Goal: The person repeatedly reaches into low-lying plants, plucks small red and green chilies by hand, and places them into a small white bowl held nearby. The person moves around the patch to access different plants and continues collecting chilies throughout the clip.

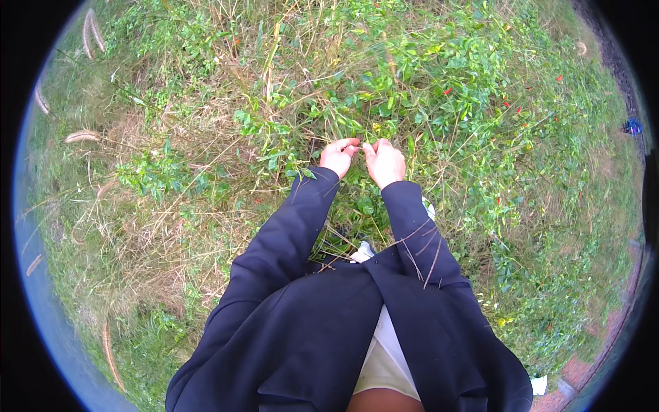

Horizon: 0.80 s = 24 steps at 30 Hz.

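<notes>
My left hand (pixel 338 157) and my right hand (pixel 385 162) are close together among green leafy plants and dry grass stems. The thumb and index finger of each hand are pinched towards each other, and a thin stem seems to run between them; it is too small to make out surely. Red chilli-like fruits (pixel 447 91) hang on the leafy plants (pixel 463 67) at the upper right. Dry stalks (pixel 432 252) lie across my right dark sleeve. Something white (pixel 363 252) shows below the hands, at the hem of the dark jacket (pixel 329 319).
Tangled dry grass (pixel 170 216) spreads on the left, with bristly seed heads (pixel 82 136) standing at the far left. A reddish paved edge (pixel 576 373) and a white scrap (pixel 539 385) are at the lower right. A small blue object (pixel 633 126) is near the right rim.
</notes>
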Tool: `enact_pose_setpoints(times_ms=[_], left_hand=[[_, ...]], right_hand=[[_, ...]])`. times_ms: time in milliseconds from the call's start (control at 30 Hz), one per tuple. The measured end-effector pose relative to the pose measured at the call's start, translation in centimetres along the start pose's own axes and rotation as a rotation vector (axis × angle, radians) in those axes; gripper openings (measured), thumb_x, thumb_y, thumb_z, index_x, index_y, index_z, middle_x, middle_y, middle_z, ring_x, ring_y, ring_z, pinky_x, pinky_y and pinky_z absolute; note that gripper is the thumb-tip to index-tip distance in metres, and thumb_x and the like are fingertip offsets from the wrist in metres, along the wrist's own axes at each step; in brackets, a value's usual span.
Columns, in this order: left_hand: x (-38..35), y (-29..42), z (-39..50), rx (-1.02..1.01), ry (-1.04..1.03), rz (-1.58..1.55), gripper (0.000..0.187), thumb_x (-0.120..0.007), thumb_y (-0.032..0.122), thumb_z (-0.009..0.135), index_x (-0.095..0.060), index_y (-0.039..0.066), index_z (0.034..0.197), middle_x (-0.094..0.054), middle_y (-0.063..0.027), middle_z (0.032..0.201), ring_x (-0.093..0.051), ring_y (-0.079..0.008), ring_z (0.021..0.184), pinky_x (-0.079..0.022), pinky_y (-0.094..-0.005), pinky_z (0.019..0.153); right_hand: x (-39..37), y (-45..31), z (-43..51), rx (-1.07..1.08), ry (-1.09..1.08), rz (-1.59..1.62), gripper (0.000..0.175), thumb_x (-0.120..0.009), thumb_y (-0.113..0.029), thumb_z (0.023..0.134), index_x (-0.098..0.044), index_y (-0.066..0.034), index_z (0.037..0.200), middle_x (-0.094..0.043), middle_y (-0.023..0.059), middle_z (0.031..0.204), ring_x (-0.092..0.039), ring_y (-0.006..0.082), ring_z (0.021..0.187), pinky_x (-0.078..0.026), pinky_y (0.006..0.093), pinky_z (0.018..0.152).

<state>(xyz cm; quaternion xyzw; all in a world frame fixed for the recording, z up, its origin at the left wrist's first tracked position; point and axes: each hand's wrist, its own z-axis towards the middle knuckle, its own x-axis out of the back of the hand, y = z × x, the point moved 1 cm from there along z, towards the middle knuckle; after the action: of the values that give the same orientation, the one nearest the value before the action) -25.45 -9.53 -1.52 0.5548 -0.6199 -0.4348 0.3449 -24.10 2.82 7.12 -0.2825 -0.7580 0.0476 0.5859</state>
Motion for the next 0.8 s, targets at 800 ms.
enact_pose_setpoints(times_ms=[800], left_hand=[[0.0, -0.2, 1.2, -0.198, -0.123, -0.452, 0.018, -0.058, 0.002, 0.087, -0.058, 0.003, 0.105, -0.059, 0.0, 0.095, -0.054, -0.0111, 0.089, -0.044, -0.0271, 0.083]], right_hand=[[-1.3, 1.1, -0.9, 0.406, 0.188, 0.506, 0.02, -0.061, -0.02, 0.087, -0.06, -0.0007, 0.088, -0.062, 0.0057, 0.069, -0.06, 0.0098, 0.064, -0.048, 0.026, 0.059]])
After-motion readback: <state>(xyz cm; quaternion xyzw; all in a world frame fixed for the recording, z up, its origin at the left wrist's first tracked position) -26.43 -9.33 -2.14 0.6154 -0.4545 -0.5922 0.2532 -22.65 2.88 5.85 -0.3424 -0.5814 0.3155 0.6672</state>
